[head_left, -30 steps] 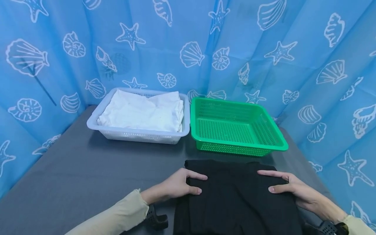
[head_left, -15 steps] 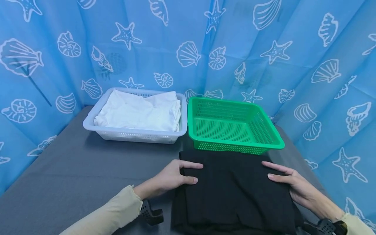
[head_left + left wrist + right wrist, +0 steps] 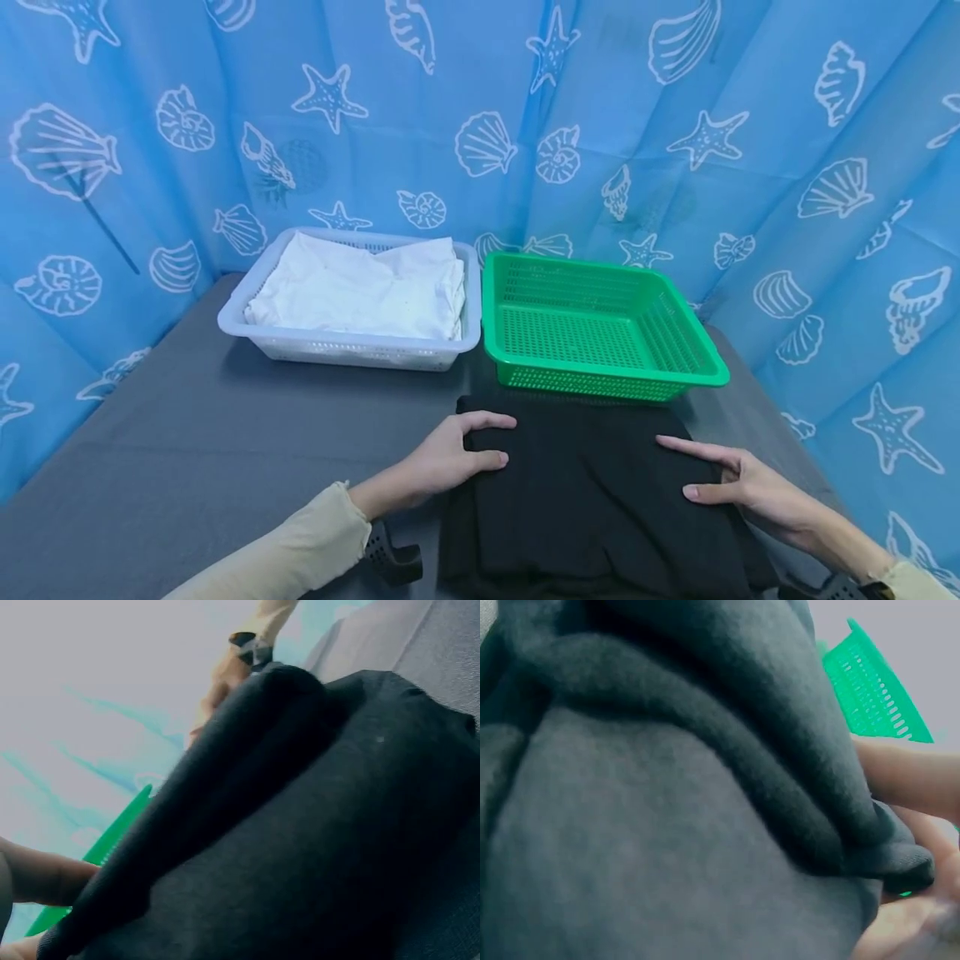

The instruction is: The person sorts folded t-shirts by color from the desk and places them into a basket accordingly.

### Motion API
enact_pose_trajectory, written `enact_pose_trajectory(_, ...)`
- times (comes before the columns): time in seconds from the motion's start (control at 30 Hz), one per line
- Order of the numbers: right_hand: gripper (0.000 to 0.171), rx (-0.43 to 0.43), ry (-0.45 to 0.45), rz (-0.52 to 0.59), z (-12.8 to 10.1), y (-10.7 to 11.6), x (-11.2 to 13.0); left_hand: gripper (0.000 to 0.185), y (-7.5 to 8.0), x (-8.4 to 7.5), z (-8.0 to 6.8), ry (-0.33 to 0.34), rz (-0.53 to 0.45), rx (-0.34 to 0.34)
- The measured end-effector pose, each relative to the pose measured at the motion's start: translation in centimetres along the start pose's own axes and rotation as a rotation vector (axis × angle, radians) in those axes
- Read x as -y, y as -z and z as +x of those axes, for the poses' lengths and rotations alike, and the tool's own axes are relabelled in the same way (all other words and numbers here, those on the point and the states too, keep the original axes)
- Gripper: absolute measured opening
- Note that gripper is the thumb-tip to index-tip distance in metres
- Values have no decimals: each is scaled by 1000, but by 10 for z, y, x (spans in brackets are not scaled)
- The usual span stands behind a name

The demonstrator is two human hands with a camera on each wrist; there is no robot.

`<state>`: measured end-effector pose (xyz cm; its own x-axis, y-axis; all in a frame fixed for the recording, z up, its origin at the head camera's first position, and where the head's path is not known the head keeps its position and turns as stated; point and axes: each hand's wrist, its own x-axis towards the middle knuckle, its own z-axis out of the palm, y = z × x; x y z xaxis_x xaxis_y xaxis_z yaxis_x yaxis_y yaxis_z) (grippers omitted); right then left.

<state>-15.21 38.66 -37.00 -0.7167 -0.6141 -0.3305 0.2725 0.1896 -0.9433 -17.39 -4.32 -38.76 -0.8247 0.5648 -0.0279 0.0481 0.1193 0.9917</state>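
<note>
The left hand pinches the left edge of the folded black garment, thumb on top; the right hand pinches its right edge. It lies at the tabletop's near edge, before the green basket. It looks soft, light and floppy, best held by both side edges.

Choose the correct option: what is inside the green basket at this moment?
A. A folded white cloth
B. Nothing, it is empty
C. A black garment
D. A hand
B. The green basket shows only its bare mesh floor; the white cloth lies in the white basket beside it, and the black garment lies on the table in front.
</note>
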Motion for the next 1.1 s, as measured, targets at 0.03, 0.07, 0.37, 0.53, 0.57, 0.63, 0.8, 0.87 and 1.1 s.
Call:
enact_pose_trajectory(0.03,56,0,0,-4,0,0,0,43,-1,1,0,1,14,-3)
enact_pose_trajectory(0.07,54,-5,0,-10,0,0,-1,43,-2,2,0,6,28,-2)
enact_pose_trajectory(0.37,47,-50,32,-10,1,-5,-4,47,-5,5,0,21,116,14)
enact_pose_trajectory(0.53,45,-94,57,-50,1,-10,-1,49,-5,2,-2,17,114,-1)
enact_pose_trajectory(0.57,45,-101,60,-57,1,-10,0,50,-5,2,-2,15,117,-3)
enact_pose_trajectory(0.63,46,-106,66,-69,0,-11,2,50,-5,1,-1,7,127,-6)
enact_pose_trajectory(0.8,55,-38,104,5,-2,-7,10,53,-3,-2,-2,-17,157,-34)
enact_pose_trajectory(0.87,58,-14,126,41,-2,-5,15,55,-2,-4,-1,-23,167,-49)
enact_pose_trajectory(1.1,60,-73,130,-14,-1,-8,30,63,5,-13,-3,-64,143,-66)
